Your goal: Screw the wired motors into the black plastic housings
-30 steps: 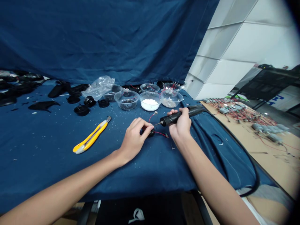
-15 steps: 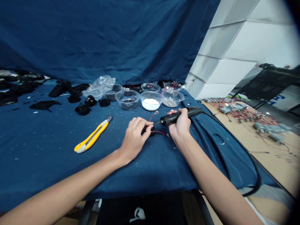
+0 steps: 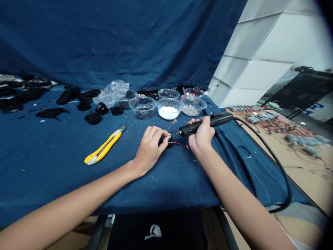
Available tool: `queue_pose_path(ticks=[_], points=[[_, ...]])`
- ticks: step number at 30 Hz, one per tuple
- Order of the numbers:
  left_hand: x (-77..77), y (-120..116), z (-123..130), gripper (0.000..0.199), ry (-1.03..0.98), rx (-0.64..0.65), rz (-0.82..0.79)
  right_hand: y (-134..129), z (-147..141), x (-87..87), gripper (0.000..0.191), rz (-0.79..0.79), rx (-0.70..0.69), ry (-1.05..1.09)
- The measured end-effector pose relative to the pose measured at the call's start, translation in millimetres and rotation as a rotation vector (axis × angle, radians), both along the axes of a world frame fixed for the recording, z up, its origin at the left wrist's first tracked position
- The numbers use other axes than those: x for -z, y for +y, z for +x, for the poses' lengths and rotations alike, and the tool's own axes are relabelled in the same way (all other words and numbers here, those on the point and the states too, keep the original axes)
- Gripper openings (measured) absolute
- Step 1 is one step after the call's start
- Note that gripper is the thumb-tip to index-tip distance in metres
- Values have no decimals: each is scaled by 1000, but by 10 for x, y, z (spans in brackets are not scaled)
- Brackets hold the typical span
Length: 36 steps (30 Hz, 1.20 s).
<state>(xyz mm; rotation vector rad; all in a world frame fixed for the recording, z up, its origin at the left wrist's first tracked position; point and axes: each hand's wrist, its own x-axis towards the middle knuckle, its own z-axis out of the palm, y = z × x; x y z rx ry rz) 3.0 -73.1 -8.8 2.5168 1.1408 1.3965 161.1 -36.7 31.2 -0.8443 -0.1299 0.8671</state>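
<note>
My right hand (image 3: 202, 135) is wrapped round a black corded electric screwdriver (image 3: 192, 128), its bit pointing left. The bit's tip meets the fingertips of my left hand (image 3: 152, 147), which are pinched together; whatever small thing lies between them is too small to make out. Just behind those fingertips, partly hidden, is a round black part (image 3: 170, 141) on the blue cloth. Red wires (image 3: 180, 143) with small metal ends run out from it. A yellow utility knife (image 3: 104, 147) lies to the left of my left hand.
Clear bowls stand behind my hands, one with white pieces (image 3: 169, 111), another with small screws (image 3: 189, 110). Black plastic parts (image 3: 93, 118) and a clear bag (image 3: 111, 92) lie at the back left. The black cable (image 3: 275, 156) loops right, near wired motors (image 3: 299, 140) on a brown surface.
The view has shifted slightly. The rear end of the screwdriver has risen a little, while both hands keep their hold near the round black part.
</note>
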Motion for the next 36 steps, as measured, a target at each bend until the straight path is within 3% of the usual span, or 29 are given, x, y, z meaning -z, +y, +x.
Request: queue_pose_path(ticks=[4,9,17,27,36], points=[[13,21,-31,6,46,8,-24,3,17,7,17,0,-4,31],[-34,4,-133,27,-21,82,-49,29,77,42,16,-60,-28,106],[5,154,-211,16,264,330,5,81,200,60,14,-66,1,108],[58,236,-212,18,363,246,50,67,204,52,16,-8,49,-20],[90,281,-219,20,412,252,37,68,219,45,16,150,135,-227]])
